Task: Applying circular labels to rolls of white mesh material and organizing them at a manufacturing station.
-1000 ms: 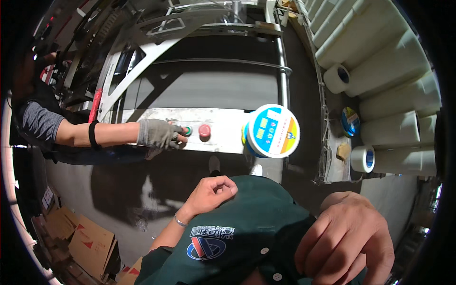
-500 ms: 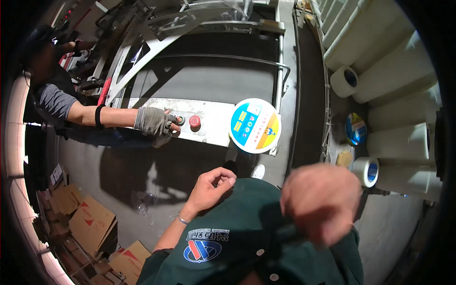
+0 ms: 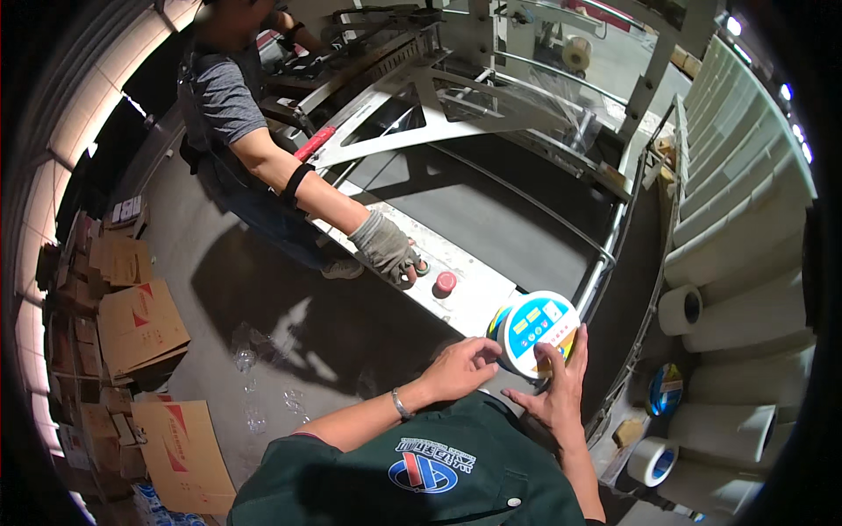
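A round, thick disc-shaped piece (image 3: pixel 532 326) with a white rim and a printed blue-and-yellow face is at the near right end of a white machine panel. My right hand (image 3: pixel 561 386) is at its right and lower edge, fingers spread, one finger over the printed face. Beside its lower left edge is my left hand (image 3: pixel 462 368), fingers loosely curled with a gap to the thumb and nothing seen in them. Whether the left fingertips touch the disc, I cannot tell.
A co-worker's gloved hand (image 3: pixel 390 250) rests at a green button beside a red button (image 3: pixel 445 281) on the white panel (image 3: pixel 478 302). Large white rolls (image 3: pixel 745 307) fill the rack at the right. Flattened cardboard (image 3: pixel 145 324) and clear plastic scraps (image 3: pixel 250 351) lie on the floor at left.
My view has turned, and the scene sits differently in it. My right hand has moved from near my body to the disc. My left hand is now beside the disc too.
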Tool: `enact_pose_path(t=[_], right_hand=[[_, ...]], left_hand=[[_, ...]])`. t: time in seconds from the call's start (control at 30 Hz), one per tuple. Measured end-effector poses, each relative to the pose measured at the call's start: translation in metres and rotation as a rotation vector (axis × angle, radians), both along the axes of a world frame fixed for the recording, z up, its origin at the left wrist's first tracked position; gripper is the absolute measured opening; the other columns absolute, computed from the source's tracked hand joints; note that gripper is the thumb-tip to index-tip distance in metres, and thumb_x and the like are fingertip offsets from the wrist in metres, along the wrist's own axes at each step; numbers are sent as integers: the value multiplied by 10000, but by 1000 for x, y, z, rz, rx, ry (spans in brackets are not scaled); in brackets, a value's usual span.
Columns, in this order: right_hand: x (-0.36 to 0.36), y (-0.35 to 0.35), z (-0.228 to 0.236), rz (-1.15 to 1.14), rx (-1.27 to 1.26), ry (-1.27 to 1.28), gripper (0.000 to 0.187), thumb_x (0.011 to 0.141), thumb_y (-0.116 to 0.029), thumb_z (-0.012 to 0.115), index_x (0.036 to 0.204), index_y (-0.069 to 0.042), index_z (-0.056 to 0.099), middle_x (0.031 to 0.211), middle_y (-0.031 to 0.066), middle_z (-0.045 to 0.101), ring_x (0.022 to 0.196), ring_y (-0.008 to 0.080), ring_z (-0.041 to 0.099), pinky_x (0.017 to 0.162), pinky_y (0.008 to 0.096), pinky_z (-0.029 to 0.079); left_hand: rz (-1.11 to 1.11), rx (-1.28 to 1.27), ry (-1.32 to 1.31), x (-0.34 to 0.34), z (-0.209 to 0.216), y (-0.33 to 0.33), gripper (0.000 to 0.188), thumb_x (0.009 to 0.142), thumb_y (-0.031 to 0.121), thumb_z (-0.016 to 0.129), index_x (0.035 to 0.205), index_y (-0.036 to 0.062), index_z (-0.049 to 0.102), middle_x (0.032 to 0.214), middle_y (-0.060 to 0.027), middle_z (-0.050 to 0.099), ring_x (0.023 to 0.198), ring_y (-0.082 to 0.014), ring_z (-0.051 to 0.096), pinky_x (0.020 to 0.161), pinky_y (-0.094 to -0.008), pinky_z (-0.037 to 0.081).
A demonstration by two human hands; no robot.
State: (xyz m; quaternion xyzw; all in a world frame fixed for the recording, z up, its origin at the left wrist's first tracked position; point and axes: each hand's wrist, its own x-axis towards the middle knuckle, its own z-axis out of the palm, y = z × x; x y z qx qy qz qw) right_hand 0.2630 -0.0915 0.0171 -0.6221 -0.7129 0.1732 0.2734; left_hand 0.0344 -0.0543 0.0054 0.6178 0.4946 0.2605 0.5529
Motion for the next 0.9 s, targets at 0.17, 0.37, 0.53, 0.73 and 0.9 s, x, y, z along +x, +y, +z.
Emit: enact_pose_path(t=[0.17,0.37,0.53,0.73,0.9], right_hand=[[-12,6,-9,-29,22,6,867,464,-445,991,1170,-133,596,1622,345,111,1463,541,258,1129,568,362],[-27,8,-15,-80,32,-5,874,494,-480,986,1182,-143,565,1628,342,91,1456,541,270,1121,555,367],[-35,9,-20,-105,40,1,877,496,-465,994,1185,-152,550,1643,310,73,1423,525,320,1096,532,402],[-37,9,-26,-118,71,-11,818,529,-489,979,1139,-146,556,1643,309,89,1426,515,317,1078,532,411],[-40,9,-29,-148,83,22,789,506,-428,983,1117,-119,591,1635,324,113,1400,527,346,1087,551,390]], left_hand=[[-1,-34,12,-15,-7,4,270,917,157,705,1155,31,677,850,1,614,715,-53,527,663,-232,479],[33,-64,-37,-31,-13,7,259,921,178,706,1127,23,687,856,7,622,730,-46,537,671,-231,483],[26,-68,-36,-42,-16,8,240,924,159,703,1119,20,689,883,1,640,750,-44,552,689,-224,492],[9,-74,-51,-48,-24,8,236,927,159,701,1120,23,689,903,-12,657,784,-50,576,713,-227,508],[0,-72,-43,-52,-24,8,239,930,167,699,1123,27,690,919,-21,670,796,-54,588,721,-228,512]])
